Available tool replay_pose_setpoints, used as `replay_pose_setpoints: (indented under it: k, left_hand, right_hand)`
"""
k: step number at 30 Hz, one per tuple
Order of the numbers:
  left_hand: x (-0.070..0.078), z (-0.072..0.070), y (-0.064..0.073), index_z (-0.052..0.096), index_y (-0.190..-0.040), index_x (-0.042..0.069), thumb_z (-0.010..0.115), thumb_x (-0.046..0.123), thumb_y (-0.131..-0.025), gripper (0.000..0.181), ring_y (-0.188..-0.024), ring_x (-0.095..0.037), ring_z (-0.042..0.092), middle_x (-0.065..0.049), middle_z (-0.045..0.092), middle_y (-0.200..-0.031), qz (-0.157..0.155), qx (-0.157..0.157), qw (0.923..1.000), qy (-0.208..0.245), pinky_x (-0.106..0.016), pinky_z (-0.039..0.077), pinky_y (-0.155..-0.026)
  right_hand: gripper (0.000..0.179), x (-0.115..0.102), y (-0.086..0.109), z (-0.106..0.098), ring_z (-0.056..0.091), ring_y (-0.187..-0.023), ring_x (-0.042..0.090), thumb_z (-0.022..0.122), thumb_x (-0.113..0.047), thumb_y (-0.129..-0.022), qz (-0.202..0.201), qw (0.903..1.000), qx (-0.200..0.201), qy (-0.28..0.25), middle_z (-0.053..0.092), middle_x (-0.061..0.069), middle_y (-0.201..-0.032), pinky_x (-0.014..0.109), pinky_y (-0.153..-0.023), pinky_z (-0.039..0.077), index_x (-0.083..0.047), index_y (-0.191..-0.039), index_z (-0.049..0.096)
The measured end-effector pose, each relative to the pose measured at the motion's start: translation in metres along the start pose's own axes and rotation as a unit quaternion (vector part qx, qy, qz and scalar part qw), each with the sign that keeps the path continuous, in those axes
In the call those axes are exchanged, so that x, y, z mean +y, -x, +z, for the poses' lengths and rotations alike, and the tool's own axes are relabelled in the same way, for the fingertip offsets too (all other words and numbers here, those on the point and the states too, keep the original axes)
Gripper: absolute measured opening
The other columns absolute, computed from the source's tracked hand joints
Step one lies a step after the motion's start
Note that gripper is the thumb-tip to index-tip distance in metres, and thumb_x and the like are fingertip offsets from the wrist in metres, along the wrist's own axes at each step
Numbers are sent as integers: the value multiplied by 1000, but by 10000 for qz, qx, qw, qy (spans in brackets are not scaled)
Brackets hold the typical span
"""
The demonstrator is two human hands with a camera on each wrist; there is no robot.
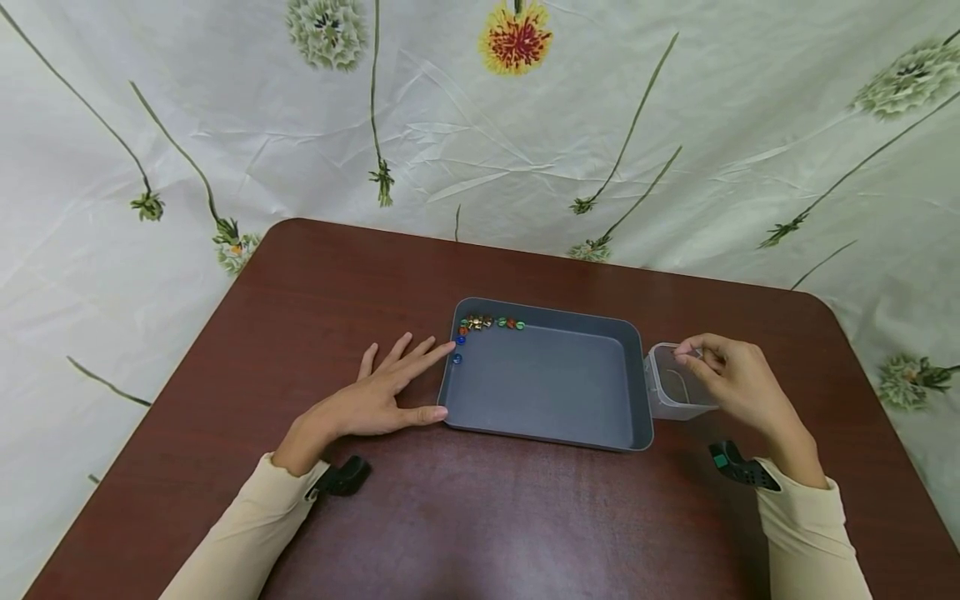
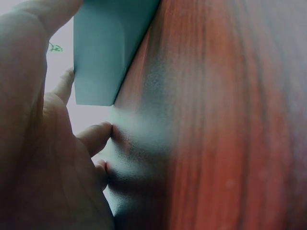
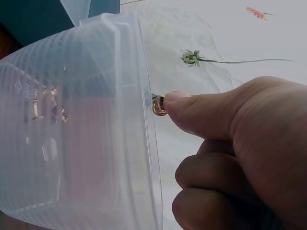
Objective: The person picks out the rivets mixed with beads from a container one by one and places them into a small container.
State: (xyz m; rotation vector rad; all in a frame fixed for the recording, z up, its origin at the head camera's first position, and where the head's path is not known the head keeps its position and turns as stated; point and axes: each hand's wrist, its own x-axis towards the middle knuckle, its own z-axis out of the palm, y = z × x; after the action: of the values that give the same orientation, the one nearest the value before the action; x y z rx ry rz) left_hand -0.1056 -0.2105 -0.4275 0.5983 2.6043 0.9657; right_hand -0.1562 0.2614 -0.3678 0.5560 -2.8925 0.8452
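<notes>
1. Right hand (image 1: pixel 738 379): thumb and finger together, grip clamped on a small gold-coloured piece (image 3: pixel 159 106); other fingers curled in.
2. Piece sits at the fingertips of that grip, at the mouth of the clear plastic box (image 1: pixel 678 410).
3. Box is right under the right grip; gold-coloured shapes show through its wall in the right wrist view, too blurred to count.
4. Left hand (image 1: pixel 375 396): fingers spread apart and fairly straight, grip holding nothing; thumb and index at the near-side rim of the gray tray (image 1: pixel 555 383).
5. Tray lies between the two grips: just right of the left one, left of the right one, box just beside its right wall.
6. Inside tray, just beyond the left index tip: two blue beads (image 1: pixel 457 358), orange bead (image 1: pixel 462 331), then a gold-coloured cluster (image 1: pixel 478 322).
7. Farther right of the left grip along the far wall: green-and-red beads (image 1: pixel 512 323) in a short row.
8. Brown worktop (image 1: pixel 510 517) under both grips; flowered cloth (image 1: pixel 480 142) beyond them.
9. Black wristband (image 1: pixel 742 471) and pale sleeve (image 1: pixel 806 533) behind the right grip.
</notes>
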Motion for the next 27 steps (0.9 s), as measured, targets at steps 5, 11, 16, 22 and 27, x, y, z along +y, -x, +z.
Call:
replay_pose_setpoints:
  k: [5, 11, 16, 22, 27]
  left_hand:
    - [0, 0, 0, 15, -160, 44, 64, 61, -91, 86, -156, -35, -9, -5, 11, -169, -8, -10, 10000, 5, -69, -17, -112]
    - [0, 0, 0, 15, -160, 44, 64, 61, -91, 86, -156, -35, -9, -5, 11, -169, -4, -9, 10000, -3, -69, -17, -112]
    - [0, 0, 0, 14, -160, 44, 64, 61, -91, 86, -156, -35, -9, -5, 10, -169, -6, -27, 10000, 14, -69, -17, -112]
    - [0, -1, 0, 14, -159, 45, 64, 60, -91, 86, -156, -35, -10, -5, 10, -169, 17, -29, 10000, 22, -69, -18, -112]
    - [0, -1, 0, 14, -160, 44, 64, 60, -91, 86, -156, -35, -10, -6, 10, -169, 24, -30, 10000, 15, -68, -18, -112]
  right_hand:
    - [6, 0, 0, 0, 22, -49, 2, 73, -10, -92, -14, 10000, -5, -2, 26, -7, -57, 27, -43, 24, -7, -98, 72]
    - [5, 0, 0, -1, 22, -49, 2, 73, -9, -92, -54, 10000, 20, 55, 26, -8, -57, 26, -44, 24, -6, -97, 72]
    - [5, -2, -1, 0, 22, -48, 3, 72, -9, -93, -55, 10000, -19, 41, 26, -8, -57, 26, -43, 25, -6, -97, 72]
    - [5, -5, -6, 1, 22, -48, 2, 73, -10, -92, -140, 9999, 4, 10, 26, -8, -57, 26, -43, 25, -8, -96, 72]
    - [5, -9, -10, 2, 22, -48, 2, 73, -10, -92, -274, 9996, -12, -60, 26, -8, -56, 26, -43, 26, -8, -96, 72]
